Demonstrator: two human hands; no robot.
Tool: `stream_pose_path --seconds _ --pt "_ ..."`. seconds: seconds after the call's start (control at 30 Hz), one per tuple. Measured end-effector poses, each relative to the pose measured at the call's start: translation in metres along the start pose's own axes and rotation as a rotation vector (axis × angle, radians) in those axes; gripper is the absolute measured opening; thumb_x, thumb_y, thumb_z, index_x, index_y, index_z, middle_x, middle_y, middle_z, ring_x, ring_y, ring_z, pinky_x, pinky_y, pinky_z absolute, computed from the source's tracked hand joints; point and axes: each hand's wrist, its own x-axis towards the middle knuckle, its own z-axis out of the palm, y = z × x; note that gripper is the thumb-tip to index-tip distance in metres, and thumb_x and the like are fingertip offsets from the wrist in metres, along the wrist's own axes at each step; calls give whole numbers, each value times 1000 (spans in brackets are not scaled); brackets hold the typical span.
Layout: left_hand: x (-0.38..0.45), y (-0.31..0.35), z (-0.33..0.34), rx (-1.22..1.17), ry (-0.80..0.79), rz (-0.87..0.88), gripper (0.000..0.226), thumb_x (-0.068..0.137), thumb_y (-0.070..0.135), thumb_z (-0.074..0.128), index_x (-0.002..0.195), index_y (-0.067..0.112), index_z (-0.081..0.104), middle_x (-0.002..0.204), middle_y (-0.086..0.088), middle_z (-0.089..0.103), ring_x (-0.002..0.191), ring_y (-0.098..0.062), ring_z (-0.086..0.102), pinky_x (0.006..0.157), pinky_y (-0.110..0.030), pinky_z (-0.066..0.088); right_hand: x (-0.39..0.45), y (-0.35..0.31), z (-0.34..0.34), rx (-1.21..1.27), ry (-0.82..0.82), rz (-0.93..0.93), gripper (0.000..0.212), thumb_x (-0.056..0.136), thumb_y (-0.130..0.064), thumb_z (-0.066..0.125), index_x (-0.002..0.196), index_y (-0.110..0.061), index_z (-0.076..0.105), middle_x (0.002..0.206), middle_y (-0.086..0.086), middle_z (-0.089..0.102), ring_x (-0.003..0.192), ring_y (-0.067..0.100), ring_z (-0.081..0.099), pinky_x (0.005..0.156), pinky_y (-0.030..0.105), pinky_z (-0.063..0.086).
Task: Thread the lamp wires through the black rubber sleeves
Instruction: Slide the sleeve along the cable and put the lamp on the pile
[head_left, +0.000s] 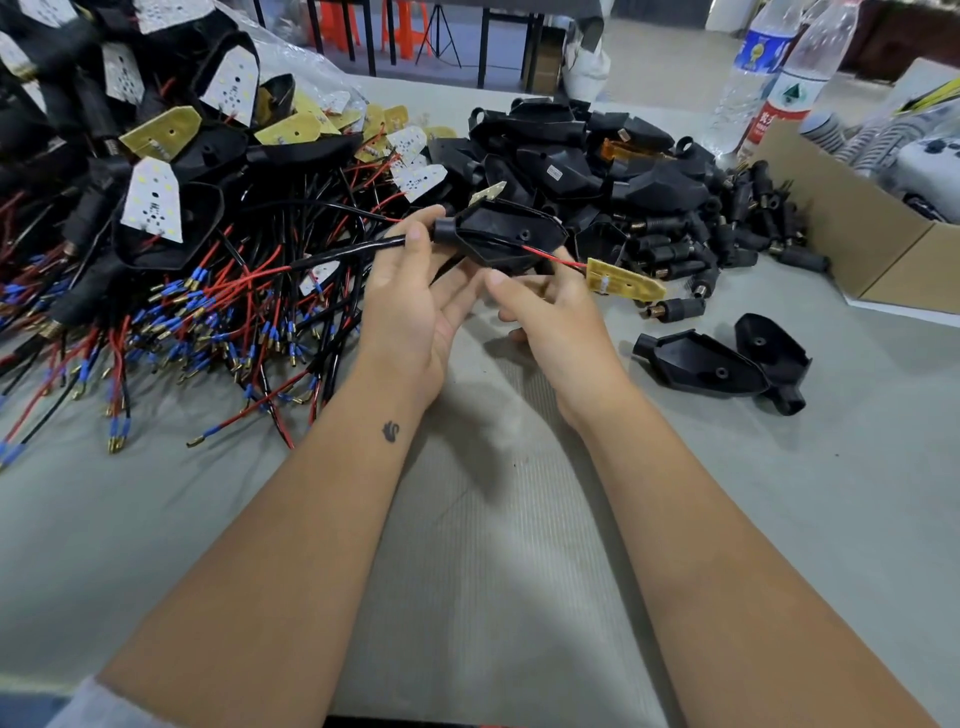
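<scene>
Grey cloth covers the table (493, 545) under your hands. Your left hand (410, 291) pinches the neck of a black rubber sleeve (506, 236), wires (337, 257) trailing left; your right hand (550, 312) cradles its underside, fingers loosely curled, circuit board (623, 280) dangling right.

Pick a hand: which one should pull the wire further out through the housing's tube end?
Left, probably. The left hand already pinches the black wire where it leaves the housing. The right hand supports the housing from beneath.
</scene>
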Motion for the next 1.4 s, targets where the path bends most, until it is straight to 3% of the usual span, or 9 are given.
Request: stream_pose_path --seconds 0.13,0.23,0.4,0.5,0.7,0.8,0.93,1.17,1.4 --pt "2 4 -2 -113 48 15 27 106 28 35 106 17 60 103 -6 71 89 -18 72 74 -25 56 2 4 -2 -162 -60 18 30 95 -31 63 122 -17 66 106 -8 69 100 6 62 94 29 48" --pt "5 7 -6 -213 95 6 27 105 30 36 106 17 59 103 -6 71 92 -17 72 75 -25 56 3 6 -3 -137 -35 17 15 96 -18 58 98 -23 72 85 -11 67 80 3 60 78 25 50" --pt "6 4 -8 -125 157 5 27 106 31 33 109 19 58 102 -1 72 96 -16 71 78 -27 57 6 0 -6 234 43 117 24 96 3 40 106 -11 57 66 5 61 49 9 55 46 19 43" --pt "6 3 -7 -23 208 15 27 106 31 34 105 22 59 102 0 71 98 -17 70 77 -27 57 7 -1 -11 438 111 153 17 102 -3 31 97 -9 47 58 6 62 47 14 53 45 22 41" --pt "5 2 -5 78 225 39 28 107 30 31 103 24 58 112 -5 65 98 -18 69 78 -27 57 6 -4 -23 774 131 213 39 101 -33 31 97 -6 59 61 8 57 51 19 54 52 25 42" --pt "5 2 -6 94 223 40 29 107 29 31 102 25 59 113 -5 64 99 -19 69 78 -28 57 6 -4 -21 755 176 228 40 102 -37 36 91 -6 59 57 3 51 50 16 51 50 23 41" --pt "8 2 -7 75 231 4 24 105 29 38 102 23 61 113 -7 66 97 -19 71 76 -29 57 6 -3 -18 689 218 220 20 92 -7 43 79 -8 58 52 -1 50 49 14 49 50 21 41" --pt "9 0 -7 80 213 -57 18 102 28 47 99 18 62 106 -6 72 98 -21 71 78 -32 58 6 -4 -14 429 282 114 26 85 3 48 100 -17 54 66 2 61 53 12 52 51 22 40" --pt "2 4 -3 125 122 -74 29 103 36 37 108 21 61 107 0 73 98 -18 70 87 -35 57 3 -5 -12 294 251 56 22 86 3 59 97 -17 57 75 -1 66 58 8 50 55 17 39"
